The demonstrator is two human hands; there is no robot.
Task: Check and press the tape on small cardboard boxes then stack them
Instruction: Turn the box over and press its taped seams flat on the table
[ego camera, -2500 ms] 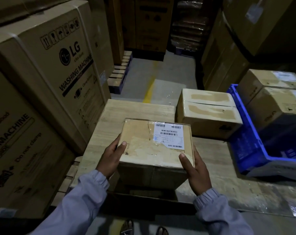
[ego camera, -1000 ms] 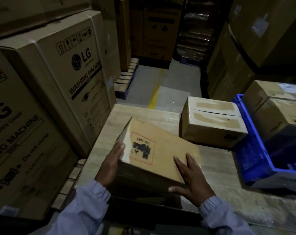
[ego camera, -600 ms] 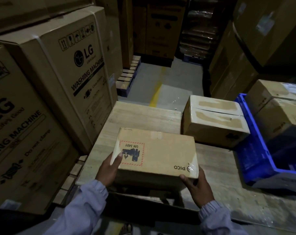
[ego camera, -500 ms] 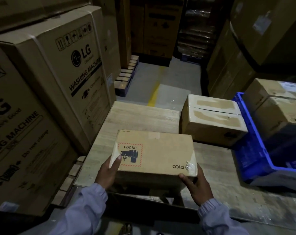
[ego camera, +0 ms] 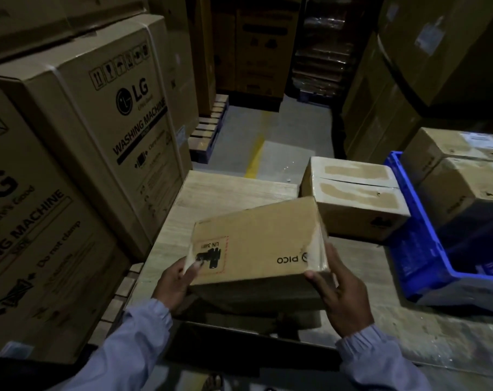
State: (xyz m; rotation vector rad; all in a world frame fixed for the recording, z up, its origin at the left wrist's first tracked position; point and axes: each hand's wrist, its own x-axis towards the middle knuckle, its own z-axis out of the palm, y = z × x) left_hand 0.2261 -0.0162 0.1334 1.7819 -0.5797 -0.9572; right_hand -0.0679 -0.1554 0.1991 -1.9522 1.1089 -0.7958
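Note:
A small brown cardboard box [ego camera: 256, 238] marked PICO and UN 3481 is held tilted over the near edge of the wooden table [ego camera: 225, 187], its right end raised. My left hand [ego camera: 174, 280] grips its left near corner, thumb on the top face. My right hand [ego camera: 335, 294] grips the right near corner, where clear tape shines along the edge. A second small box [ego camera: 355, 198] with torn label patches and a taped seam on top sits on the table behind it, to the right.
Large washing-machine cartons [ego camera: 104, 131] wall in the left side. A blue plastic crate [ego camera: 420, 244] holding two more small boxes [ego camera: 465, 182] stands at the right. Tall cartons [ego camera: 409, 94] rise at the back right, and a grey floor aisle [ego camera: 270, 142] with a yellow line runs ahead.
The box was turned from its labelled face to the PICO face. Since half a second ago its right end has lifted and swung toward the second box, both hands still holding it.

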